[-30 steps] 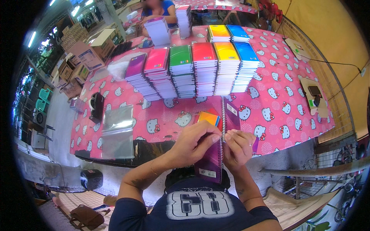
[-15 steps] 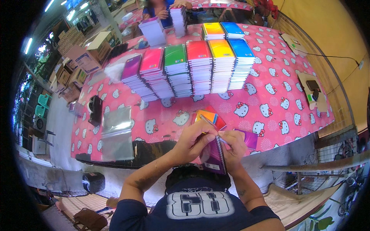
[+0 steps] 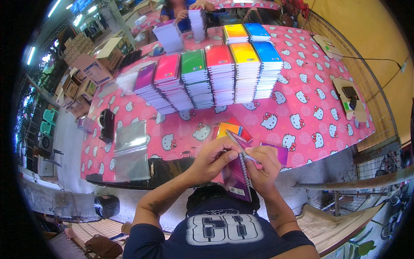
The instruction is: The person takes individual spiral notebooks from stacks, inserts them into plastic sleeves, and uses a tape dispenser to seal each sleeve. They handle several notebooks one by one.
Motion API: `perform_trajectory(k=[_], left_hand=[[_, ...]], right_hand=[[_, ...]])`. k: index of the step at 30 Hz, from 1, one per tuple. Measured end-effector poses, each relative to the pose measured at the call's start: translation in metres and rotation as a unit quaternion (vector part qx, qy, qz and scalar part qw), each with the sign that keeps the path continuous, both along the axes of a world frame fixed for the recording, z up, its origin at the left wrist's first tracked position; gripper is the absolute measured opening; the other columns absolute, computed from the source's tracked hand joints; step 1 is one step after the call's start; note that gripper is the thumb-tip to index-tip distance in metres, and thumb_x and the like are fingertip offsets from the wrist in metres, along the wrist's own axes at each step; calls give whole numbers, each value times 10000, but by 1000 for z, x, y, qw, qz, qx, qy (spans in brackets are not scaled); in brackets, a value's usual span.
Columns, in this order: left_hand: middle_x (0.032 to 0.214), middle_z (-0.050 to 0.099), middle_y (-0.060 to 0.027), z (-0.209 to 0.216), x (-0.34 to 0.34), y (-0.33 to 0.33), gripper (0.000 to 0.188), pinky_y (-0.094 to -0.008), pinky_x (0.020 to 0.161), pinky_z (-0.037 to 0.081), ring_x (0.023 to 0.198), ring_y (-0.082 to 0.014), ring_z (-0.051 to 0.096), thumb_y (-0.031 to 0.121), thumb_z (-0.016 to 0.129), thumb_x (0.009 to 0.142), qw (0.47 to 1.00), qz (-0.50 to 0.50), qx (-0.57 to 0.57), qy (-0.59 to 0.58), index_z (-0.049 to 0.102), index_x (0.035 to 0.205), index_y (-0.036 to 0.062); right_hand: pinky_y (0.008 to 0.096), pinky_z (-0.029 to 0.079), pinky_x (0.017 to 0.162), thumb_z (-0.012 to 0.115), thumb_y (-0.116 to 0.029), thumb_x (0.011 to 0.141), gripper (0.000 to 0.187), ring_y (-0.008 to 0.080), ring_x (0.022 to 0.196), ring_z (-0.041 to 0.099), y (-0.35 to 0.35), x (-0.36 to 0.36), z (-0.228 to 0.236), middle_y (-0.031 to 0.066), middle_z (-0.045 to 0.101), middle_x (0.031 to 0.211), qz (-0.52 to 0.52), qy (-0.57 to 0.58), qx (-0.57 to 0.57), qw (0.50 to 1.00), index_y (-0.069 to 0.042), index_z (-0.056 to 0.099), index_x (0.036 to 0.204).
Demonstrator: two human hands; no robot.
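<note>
A purple spiral notebook (image 3: 236,178) is tilted in front of my chest at the table's near edge, its coil running along the right side. My left hand (image 3: 215,159) grips its upper part, thumb and fingers pinched close to the coil. From the other side my right hand (image 3: 262,167) holds the coil side, fingertips pressed near the wire. Just beyond my hands lie an orange-yellow notebook (image 3: 226,128) and a red notebook (image 3: 242,133), overlapping. A purple notebook or cover (image 3: 279,154) lies to the right, partly hidden by my right hand.
Tall stacks of spiral notebooks (image 3: 221,80) stand mid-table. Clear plastic sleeves (image 3: 130,151) and a black tape dispenser (image 3: 106,124) lie left. Cardboard with a phone (image 3: 349,92) sits at the right edge. Across the table, a person's hands (image 3: 196,6) touch another stack.
The purple notebook has dropped slightly toward me and turned a little. Both hands have shifted slightly along with it and still grip it near the coil.
</note>
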State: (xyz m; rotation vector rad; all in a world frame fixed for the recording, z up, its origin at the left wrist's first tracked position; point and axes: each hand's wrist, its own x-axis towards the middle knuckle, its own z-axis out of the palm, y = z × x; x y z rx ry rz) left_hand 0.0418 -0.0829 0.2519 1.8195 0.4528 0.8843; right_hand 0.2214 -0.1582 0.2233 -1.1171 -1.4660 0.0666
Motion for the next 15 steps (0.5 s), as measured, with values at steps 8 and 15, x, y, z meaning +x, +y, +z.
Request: perform_trajectory(k=[8,15], left_hand=[[1034,629,-69,7,-1,-10,131,-281,847,465,949,-143,593,97,598,1012,999,17,-42,0,615,1087,-9],[931,653,-104,33,-4,-7,95,-315,756,486,836,-206,635,83,631,975,993,57,75,78,652,1028,6]], right_hand=[[340,415,781,822,-4,713,270,194,812,658,-3,3,5,27,725,934,-40,-60,19,997,-77,723,954],[339,401,721,841,-68,728,282,161,753,645,0,6,19,2,711,865,-12,-101,-4,995,-100,737,988]])
